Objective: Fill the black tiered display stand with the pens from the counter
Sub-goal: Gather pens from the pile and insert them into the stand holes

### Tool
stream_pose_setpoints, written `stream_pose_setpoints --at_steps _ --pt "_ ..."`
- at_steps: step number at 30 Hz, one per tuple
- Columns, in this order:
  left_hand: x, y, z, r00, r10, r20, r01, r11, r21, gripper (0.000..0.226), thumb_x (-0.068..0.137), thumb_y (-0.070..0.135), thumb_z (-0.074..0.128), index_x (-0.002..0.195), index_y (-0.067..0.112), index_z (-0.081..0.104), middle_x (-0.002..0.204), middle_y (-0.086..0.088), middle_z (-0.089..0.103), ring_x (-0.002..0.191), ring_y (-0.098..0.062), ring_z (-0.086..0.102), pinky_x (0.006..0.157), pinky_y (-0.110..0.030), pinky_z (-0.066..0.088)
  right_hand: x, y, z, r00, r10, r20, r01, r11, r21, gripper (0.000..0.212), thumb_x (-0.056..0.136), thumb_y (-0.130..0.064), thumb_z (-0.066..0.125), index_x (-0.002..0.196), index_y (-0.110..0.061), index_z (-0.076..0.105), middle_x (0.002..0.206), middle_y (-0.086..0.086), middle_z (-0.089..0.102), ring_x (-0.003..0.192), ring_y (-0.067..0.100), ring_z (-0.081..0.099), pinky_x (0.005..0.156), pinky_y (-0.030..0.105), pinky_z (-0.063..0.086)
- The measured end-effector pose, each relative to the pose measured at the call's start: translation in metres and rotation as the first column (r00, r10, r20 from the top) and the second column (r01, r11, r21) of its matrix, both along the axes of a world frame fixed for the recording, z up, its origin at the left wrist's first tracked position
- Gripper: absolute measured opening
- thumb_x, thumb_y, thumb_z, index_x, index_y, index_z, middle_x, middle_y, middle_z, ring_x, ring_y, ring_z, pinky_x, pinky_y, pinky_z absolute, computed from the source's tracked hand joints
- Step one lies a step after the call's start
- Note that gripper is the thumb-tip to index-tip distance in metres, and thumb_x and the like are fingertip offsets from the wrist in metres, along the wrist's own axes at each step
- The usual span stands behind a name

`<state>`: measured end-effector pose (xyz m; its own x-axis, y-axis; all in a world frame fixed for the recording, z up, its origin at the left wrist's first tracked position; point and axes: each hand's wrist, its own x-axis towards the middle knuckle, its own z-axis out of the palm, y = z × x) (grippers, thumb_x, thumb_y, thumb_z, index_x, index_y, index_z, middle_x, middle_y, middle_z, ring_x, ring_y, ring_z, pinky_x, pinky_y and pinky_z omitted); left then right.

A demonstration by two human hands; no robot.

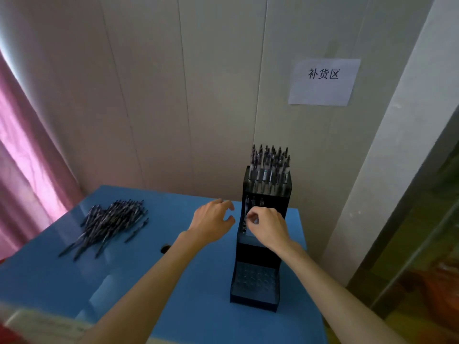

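A: Head view, the only one. Where do the pens stand?

B: Most lie in a loose pile of pens (pixel 113 220) at the left of the frame, on the blue counter (pixel 198 281). The black tiered display stand (pixel 258 247) rises right of centre, close to the pale wall (pixel 173 83). Its top tier, the highest and furthest back, is packed with upright pens (pixel 269 167). The middle tier holds only a few along its left side. The bottom tier, nearest the lower edge, shows bare holes.

A: And the hands?

B: The right hand (pixel 267 228) sits over the middle tier, fingers curled in, thumb and forefinger together as if pinching. I judge it is seating a pen in a hole there, but the pen itself blurs into the dark stand, so I cannot tell for sure that anything is held. The left hand (pixel 213 220) hovers just beside the stand's left edge, fingers apart and loosely bent, holding nothing, touching nothing I can make out.

A: Why there?

B: Probably ready to steady the stand, which is tall, narrow and easy to tip under a downward push. Filling back to front also keeps finished rows clear of the reaching wrist.

A: Anything else?

B: A paper sign (pixel 324 81) on the wall at upper right, a pink curtain (pixel 27 157) at the left edge.
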<state>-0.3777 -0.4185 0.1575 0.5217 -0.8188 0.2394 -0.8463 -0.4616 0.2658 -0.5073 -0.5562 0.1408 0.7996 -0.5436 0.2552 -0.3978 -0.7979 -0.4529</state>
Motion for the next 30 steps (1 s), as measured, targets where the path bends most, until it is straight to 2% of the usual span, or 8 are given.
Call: stream_pose_setpoints --at_steps 6,16,21,30 --pt "-0.003 0.056 -0.005 0.992 0.13 -0.002 -0.13 0.992 0.005 0.035 0.099 0.041 0.05 0.132 0.029 0.056 0.131 0.003 0.059 0.112 -0.021 0.059 0.082 -0.036 0.049 0.029 0.039 -0.004 0.985 0.17 -0.015 -0.17 0.985 0.003 0.026 0.095 -0.031 0.066 0.118 -0.019 0.067 0.116 -0.004 0.067 0.103 0.016 0.063 0.086 0.032 0.053" --pt "0.034 0.178 -0.014 0.944 0.329 0.012 -0.329 0.944 -0.008 0.038 0.101 0.041 0.049 0.136 0.027 0.055 0.126 0.002 0.059 0.108 -0.021 0.06 0.082 -0.036 0.049 0.092 0.139 -0.015 0.929 0.359 -0.085 -0.361 0.932 -0.01 0.031 0.097 -0.036 0.059 0.126 -0.024 0.062 0.123 -0.004 0.063 0.11 0.017 0.061 0.087 0.032 0.051" --pt "0.066 0.239 -0.02 0.925 0.38 0.0 -0.38 0.925 -0.001 0.045 0.1 0.043 0.049 0.143 0.028 0.051 0.125 0.002 0.057 0.109 -0.022 0.058 0.082 -0.035 0.048 0.129 0.191 -0.017 0.921 0.378 -0.096 -0.38 0.925 0.002 0.034 0.099 -0.035 0.058 0.13 -0.022 0.06 0.126 -0.002 0.061 0.111 0.019 0.06 0.088 0.033 0.05" --pt "0.156 0.36 -0.039 0.915 0.397 -0.076 -0.4 0.916 -0.027 0.041 0.097 0.039 0.052 0.137 0.028 0.054 0.123 0.003 0.058 0.106 -0.022 0.059 0.081 -0.035 0.05 0.202 0.296 -0.03 0.93 0.341 -0.138 -0.342 0.94 0.021 0.031 0.098 -0.033 0.058 0.127 -0.02 0.061 0.124 0.0 0.061 0.104 0.021 0.062 0.084 0.035 0.053"
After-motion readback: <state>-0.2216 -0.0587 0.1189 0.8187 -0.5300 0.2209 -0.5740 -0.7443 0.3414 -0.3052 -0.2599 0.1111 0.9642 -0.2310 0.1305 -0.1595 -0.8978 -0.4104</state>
